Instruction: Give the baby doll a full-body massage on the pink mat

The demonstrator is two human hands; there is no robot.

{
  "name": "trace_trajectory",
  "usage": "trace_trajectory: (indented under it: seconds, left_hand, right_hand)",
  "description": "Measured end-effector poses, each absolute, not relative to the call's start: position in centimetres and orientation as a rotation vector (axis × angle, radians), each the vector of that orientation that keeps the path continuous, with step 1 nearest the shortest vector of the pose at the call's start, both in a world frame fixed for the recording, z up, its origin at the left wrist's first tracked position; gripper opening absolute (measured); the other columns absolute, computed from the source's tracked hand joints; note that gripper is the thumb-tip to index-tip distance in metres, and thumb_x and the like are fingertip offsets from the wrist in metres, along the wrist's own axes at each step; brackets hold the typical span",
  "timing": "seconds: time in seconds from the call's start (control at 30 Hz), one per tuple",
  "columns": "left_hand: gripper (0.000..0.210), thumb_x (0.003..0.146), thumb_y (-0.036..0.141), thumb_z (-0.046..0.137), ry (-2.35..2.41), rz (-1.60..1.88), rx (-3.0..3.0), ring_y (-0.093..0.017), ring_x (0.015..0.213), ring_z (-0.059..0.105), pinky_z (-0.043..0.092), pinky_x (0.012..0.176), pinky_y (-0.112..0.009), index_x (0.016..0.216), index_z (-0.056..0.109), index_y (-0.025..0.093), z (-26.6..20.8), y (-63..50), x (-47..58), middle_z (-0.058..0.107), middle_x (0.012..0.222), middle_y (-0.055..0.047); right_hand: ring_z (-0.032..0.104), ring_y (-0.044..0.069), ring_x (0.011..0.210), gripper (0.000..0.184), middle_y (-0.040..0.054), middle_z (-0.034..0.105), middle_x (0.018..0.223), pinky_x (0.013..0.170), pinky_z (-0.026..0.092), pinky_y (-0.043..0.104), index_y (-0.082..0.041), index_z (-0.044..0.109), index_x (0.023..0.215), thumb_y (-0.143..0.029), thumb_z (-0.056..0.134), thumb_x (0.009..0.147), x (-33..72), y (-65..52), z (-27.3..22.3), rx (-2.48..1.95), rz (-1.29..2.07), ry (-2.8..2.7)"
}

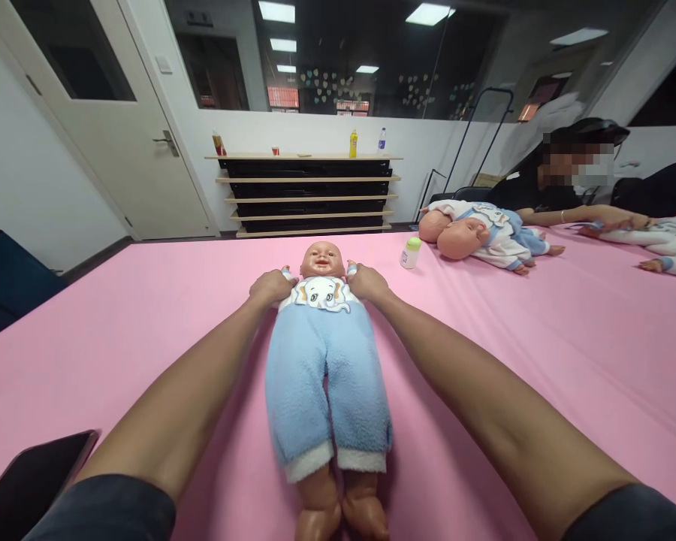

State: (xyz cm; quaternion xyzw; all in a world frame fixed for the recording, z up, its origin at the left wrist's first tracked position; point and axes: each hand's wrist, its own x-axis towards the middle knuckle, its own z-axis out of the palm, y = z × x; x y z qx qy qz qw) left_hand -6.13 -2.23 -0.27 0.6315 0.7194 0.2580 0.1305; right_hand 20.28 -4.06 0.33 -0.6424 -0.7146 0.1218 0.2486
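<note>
We find the baby doll (327, 346) clothed, feet (366, 515) bare; left hand (271, 288) and right hand (369, 283) each grip 1 of its arms (352, 270); handling unfinished, we judge.

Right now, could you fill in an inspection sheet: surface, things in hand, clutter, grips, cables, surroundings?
Surface: pink, creased at right.
Things in hand: doll, face up, feet nearest the camera.
Clutter: phone near left; bottle, green-capped, upright; two dolls lying beyond it.
Left grip: closed around the doll's arm.
Right grip: closed around its other arm.
Cables: nothing seen.
Surroundings: door; shelf; person at right, reaching to another doll.
</note>
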Motion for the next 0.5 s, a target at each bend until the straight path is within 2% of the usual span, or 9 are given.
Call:
trace_trajectory:
  seconds: [0.13, 0.27, 0.4, 0.5]
  left_hand:
    - [0.047, 0.077, 0.049, 0.055, 2.21, 0.833, 1.747, -0.038, 0.095, 0.063, 0.046, 0.075, -0.044, 0.101, 0.062, 0.01, 0.9, -3.5, -5.8, 0.066, 0.102, -0.026]
    - [0.049, 0.075, 0.051, 0.059, 2.201, 1.139, 1.68, -0.031, 0.092, 0.062, 0.047, 0.074, -0.038, 0.106, 0.058, 0.013, 2.3, -5.5, -6.9, 0.066, 0.102, -0.018]
    - [0.048, 0.07, 0.049, 0.065, 2.088, 1.324, 1.728, -0.025, 0.09, 0.06, 0.046, 0.077, -0.034, 0.104, 0.058, 0.016, 2.6, -9.6, -8.8, 0.065, 0.101, -0.009]
    - [0.044, 0.068, 0.047, 0.068, 1.979, 1.423, 1.712, -0.02, 0.087, 0.059, 0.047, 0.076, -0.03, 0.099, 0.058, 0.017, 1.8, -13.2, -9.9, 0.065, 0.099, -0.005]
  right_hand:
    - [0.063, 0.029, 0.089, 0.047, 0.0165, 0.066, 0.102, 0.075, 0.047, 0.037, -0.013, 0.052, 0.121, -0.042, 0.052, 0.085, 20.9, -4.8, 0.6, -1.842, 0.303, -1.69]
    - [0.062, 0.026, 0.083, 0.042, 0.0116, 0.067, 0.098, 0.069, 0.048, 0.034, -0.015, 0.056, 0.108, -0.044, 0.058, 0.078, 22.9, -7.3, 1.6, -1.716, 0.31, -1.507]
    - [0.06, 0.021, 0.08, 0.05, 0.0061, 0.065, 0.096, 0.07, 0.047, 0.03, -0.017, 0.057, 0.108, -0.047, 0.068, 0.07, 25.4, -11.4, 2.1, -1.46, 0.309, -1.474]
    - [0.054, 0.016, 0.072, 0.038, 0.0029, 0.062, 0.086, 0.067, 0.045, 0.027, -0.016, 0.057, 0.093, -0.047, 0.066, 0.072, 26.7, -14.4, 1.4, -1.346, 0.314, -1.4]
